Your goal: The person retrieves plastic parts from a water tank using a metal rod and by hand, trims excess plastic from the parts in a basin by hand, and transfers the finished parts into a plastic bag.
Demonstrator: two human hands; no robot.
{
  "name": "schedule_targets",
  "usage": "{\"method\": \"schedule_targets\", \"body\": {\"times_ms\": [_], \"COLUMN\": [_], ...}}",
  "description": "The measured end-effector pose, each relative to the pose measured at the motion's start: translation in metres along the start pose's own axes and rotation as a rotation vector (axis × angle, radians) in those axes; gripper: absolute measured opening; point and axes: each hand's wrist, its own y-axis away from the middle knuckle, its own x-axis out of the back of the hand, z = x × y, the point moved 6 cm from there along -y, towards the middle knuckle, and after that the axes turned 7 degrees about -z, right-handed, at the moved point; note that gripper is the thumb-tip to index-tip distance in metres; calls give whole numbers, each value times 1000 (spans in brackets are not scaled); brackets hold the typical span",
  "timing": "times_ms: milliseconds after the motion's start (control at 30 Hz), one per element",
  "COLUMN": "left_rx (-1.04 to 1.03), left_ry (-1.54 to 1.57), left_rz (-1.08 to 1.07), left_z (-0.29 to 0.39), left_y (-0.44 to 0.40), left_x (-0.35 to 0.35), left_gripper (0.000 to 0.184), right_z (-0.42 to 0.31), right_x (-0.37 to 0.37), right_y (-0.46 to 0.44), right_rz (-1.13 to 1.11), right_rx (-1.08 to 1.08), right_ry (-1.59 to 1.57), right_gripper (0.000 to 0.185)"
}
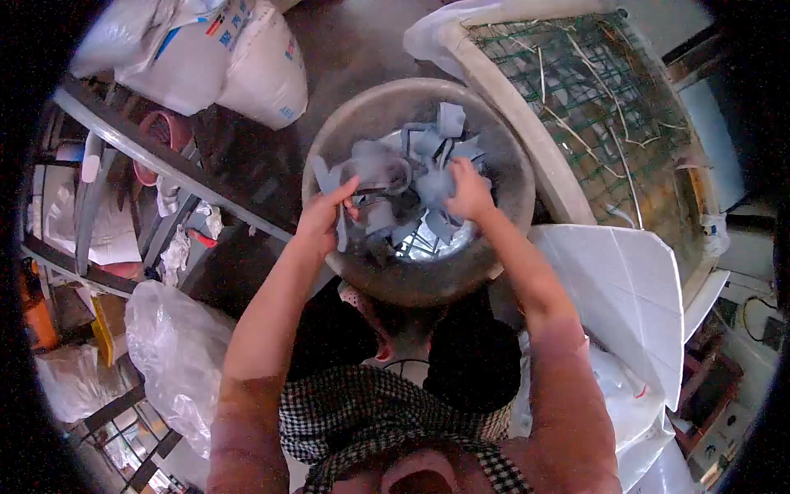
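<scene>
Both our hands work inside a round basin (508, 177) of grey plastic parts (450, 120).
We see the loose parts heaped within its walls, over a shiny patch at the bottom; our left hand (325, 217) pinches a blurred grey part (380, 167) between thumb and fingers, while our right hand (471, 193) curls at another in the heap, its grip too blurred for us to tell. Beside the basin, a pale-rimmed tub (527, 95) carries green mesh (605, 99) strewn with thin pale strips (621, 169).

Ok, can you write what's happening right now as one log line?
left hand: touching loose grey plastic-looking pieces | right hand: among same pieces, partly blurred | container: large round grey-brown tub
</scene>
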Motion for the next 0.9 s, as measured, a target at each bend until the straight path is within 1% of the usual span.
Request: {"method": "schedule_targets", "body": {"times_ms": [33, 67, 100, 167, 200, 233, 300, 333, 367, 400, 433, 467, 500, 533, 567, 600, 633, 700, 733, 767, 800, 833, 867, 900], "left_rx": [-30, -60, -69, -254, -280, -294, -374, -367, -358, -323, -335, -251, -165, -172, -199, -225, -233, -462, -468, -565, -660, -662, -719, -775], "left_ry": [-27, -54, -48, -151, -199, -201, -374, -344, -314, -319, -317, -208, -102, -105, -179, -252, -257, -497, -492, -542, -591, -585, -661, -735], "left_rz": [-24, -48, -56, -73, -56, -65, -171, -245, -319, -402, -411, -483, -554, -562, -591, -616, -621, -439, -442, -339, -235, -237, -226, -212], "left_z": [2, 2, 0, 6, 4, 3, 0, -5, -9, -8, -4, -5, -7, -5, -3, 2, 4, 14, 9, 8, 8, 5, 3, 3], "left_y": [2, 5, 6, 8, 9, 13, 25, 32, 39, 50, 58, 65, 72, 76, 78, 87, 93, 107, 110, 110, 110, 103, 98, 96], "left_x": [-1, -3, -6, -17, -19, -26, -45, -53, -59, -65, -67, -70, -73, -70, -67, -68, -71, -74, -76, -74, -70, -66, -64, -64], "left_gripper": [36, 36, 36, 37, 35, 35, 36, 35, 34, 36, 36, 37, 38, 38, 42, 46, 46, 52, 52, 54, 57, 57, 60, 64], "right_z": [3, 8, 6, 12, 23, 7, -22, -33, -40, -48, -55, -60, -59, -55, -51, -59, -67, -75, -76, -70, -66, -72, -81, -94], "right_x": [27, 47, 64, 83, 83, 100, 99, 104, 111, 116, 121, 126, 128, 123, 119, 125, 126, 119, 111, 104, 110, 125, 161, 174], "right_y": [4, 6, 6, 7, 1, 3, 8, 9, 9, 9, 10, 13, 13, 13, 14, 18, 22, 30, 23, 21, 20, 21, 19, 25], "right_rz": [128, 92, 99, 29, 134, 149, -111, -129, -119, -164, -209, -229, -219, -256, -294, -314, -307, -227, -224, -221, -89, 35, 201, 197], "right_rx": [-135, -311, -307, -387, -231, -224, -466, -512, -502, -507, -514, -562, -555, -616, -677, -599, -591, -767, -698, -694, -636, -579, -460, -459], "right_ry": [-205, -325, -315, -672, -589, -583, -1414, -1460, -1452, -1447, -1441, -1461, -1456, -1495, -1533, -1519, -1518, -1541, -1637, -1630, -1434, -1235, -412, -401], "right_gripper": [49, 43, 43, 42, 42, 42, 46, 42, 42, 45, 48, 45, 45, 45, 45, 47, 47, 49, 54, 54, 56, 58, 61, 61]}}
